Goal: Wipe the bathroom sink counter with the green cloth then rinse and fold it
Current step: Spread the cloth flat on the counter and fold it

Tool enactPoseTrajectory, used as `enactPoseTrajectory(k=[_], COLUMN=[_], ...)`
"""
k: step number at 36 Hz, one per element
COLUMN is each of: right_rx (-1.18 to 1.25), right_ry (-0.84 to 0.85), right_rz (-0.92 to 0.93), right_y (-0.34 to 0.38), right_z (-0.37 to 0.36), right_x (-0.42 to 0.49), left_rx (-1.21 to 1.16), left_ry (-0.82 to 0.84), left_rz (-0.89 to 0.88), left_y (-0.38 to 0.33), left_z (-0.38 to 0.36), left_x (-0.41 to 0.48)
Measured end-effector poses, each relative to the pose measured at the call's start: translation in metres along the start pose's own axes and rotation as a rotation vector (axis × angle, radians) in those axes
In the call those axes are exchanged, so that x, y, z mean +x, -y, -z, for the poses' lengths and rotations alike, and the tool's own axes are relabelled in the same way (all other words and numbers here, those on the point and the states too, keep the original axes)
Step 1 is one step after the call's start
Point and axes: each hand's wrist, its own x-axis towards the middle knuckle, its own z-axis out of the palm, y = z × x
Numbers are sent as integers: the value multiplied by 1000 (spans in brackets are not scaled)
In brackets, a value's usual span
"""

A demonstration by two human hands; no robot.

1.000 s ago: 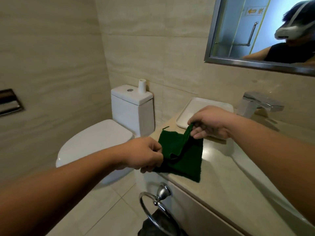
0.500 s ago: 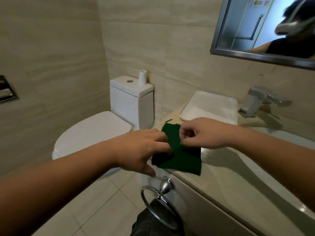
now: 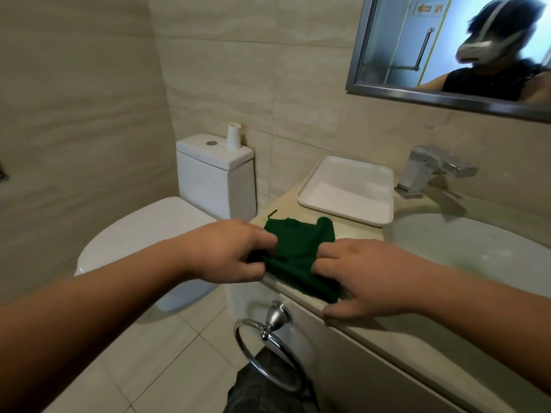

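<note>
The counter (image 3: 298,210) runs under both my arms, pale stone with the sink (image 3: 465,242) sunk into it at my right; the green cloth (image 3: 298,251) lies on its near left corner, its front edge at the counter's lip. A second ago I had a corner of that cloth lifted between my hands; half a second ago it was coming down; now the fold is laid over and the cloth lies flatter, doubled, a small hump left at its far right corner. I take that to mean the folding is well along, with perhaps one more fold or a pressing-flat to go. My left hand (image 3: 229,251) is closed, fingers pinching the cloth's left edge; my right hand (image 3: 357,275) pinches the right edge with its fingers, thumb spread on the counter's lip. Around it: the toilet (image 3: 143,231) stands left of the counter; a white tray (image 3: 348,189) sits just behind the cloth, close enough to crowd a fold pushed away from me; the tap (image 3: 429,171) stands beyond the sink; a towel ring (image 3: 268,353) hangs below the edge, clear of my hands.
</note>
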Motion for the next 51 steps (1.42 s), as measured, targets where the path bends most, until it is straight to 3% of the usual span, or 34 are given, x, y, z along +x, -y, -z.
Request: enactPoseTrajectory(k=[5, 9, 12, 15, 18, 20, 23, 29, 35, 41, 44, 47, 49, 51], right_rx=[93, 530, 799, 630, 410, 312, 109, 100, 428, 652, 553, 322, 203, 151], right_ry=[-24, -151, -214, -261, -293, -252, -111, -161, -57, -157, -278, -406, -390, -246], right_rz=[-90, -322, -502, -653, -534, -318, -149, -142, -329, -528, -601, -619, -590, -529], right_y=[2, -29, -55, -73, -68, -54, -39, -47, -83, -150, -174, -185, -185, -180], right_z=[8, 23, 14, -2, -4, -1, -7, -19, 9, 26, 31, 31, 21, -1], right_x=[-5, 8, 32, 50, 46, 37, 31, 29, 24, 14, 13, 15, 16, 17], left_rx=[-276, -374, -256, -4, 117, 102, 160, 202, -43, -193, -166, 70, 202, 286], left_ry=[-16, -72, -80, -223, -388, -309, -100, -67, 13, -39, -141, -335, -394, -289], left_rz=[142, 293, 448, 550, 277, 31, -104, -67, 141, 211, 187, 95, 45, 24], left_y=[-4, -1, 9, 18, 13, 7, 2, 9, -2, -2, -6, -7, -6, 0], left_z=[9, 18, 19, 10, 6, 4, -6, -9, 28, 59, 69, 68, 53, 30], left_x=[11, 30, 49, 60, 54, 48, 48, 56, 95, 172, 203, 221, 224, 222])
